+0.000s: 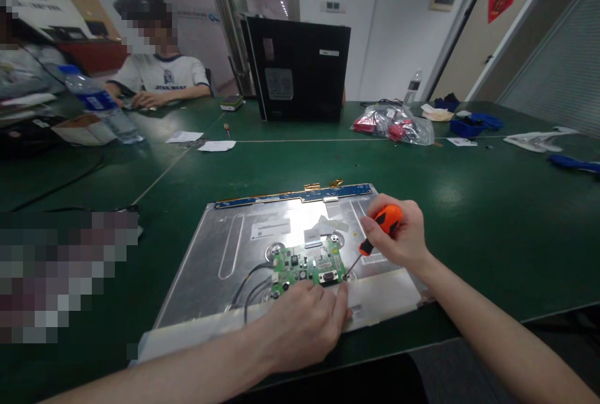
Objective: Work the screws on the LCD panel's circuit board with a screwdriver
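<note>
A silver display panel (206,254) lies back up on the green table, with a blue circuit strip (323,194) along its far edge. On it sits a green circuit board (304,260) with dark cables (246,277) at its left side. My right hand (407,238) is closed round the orange and black handle of a screwdriver (389,219). The tilted shaft reaches down to a screw spot at the board's near right corner. My left hand (309,323) rests over the near edge, fingers curled together, index fingertip beside the screwdriver's tip. What its fingers pinch, if anything, is hidden.
A black computer case (300,72) stands at the back. Beside it are a plastic bag with red items (394,124) and a blue tray (466,126). A water bottle (100,104) is at left. Paper slips (216,146) lie mid-table. Two people sit across the table.
</note>
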A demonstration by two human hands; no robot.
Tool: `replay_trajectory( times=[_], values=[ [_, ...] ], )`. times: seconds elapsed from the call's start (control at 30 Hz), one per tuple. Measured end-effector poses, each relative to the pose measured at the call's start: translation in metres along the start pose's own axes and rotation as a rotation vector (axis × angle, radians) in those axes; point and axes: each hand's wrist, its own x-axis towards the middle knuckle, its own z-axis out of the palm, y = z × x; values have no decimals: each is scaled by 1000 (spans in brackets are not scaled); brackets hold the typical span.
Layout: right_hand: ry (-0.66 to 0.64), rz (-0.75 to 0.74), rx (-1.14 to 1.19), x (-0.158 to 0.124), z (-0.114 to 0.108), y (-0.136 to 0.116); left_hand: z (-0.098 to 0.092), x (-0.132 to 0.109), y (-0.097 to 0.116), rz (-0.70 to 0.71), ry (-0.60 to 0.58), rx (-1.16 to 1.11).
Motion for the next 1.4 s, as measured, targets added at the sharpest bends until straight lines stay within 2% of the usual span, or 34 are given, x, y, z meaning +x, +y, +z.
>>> replay_trajectory(
  times=[0.73, 0.93, 1.07, 1.2, 1.4],
  values=[
    [-43, -44, -113, 0, 1, -7, 2, 1, 3, -29, -26, -2],
    [-116, -143, -254, 3, 1, -17, 3, 0, 4, -36, -60, -23],
    [-220, -126, -328, 9, -1, -21, 3, 1, 4, -37, -81, -32],
    [-437, 4, -363, 24, -6, -29, 3, 2, 3, -22, -104, -47],
    [-665, 41, -458, 52, -14, -46, 6, 1, 4, -13, -100, -50]
  ],
)
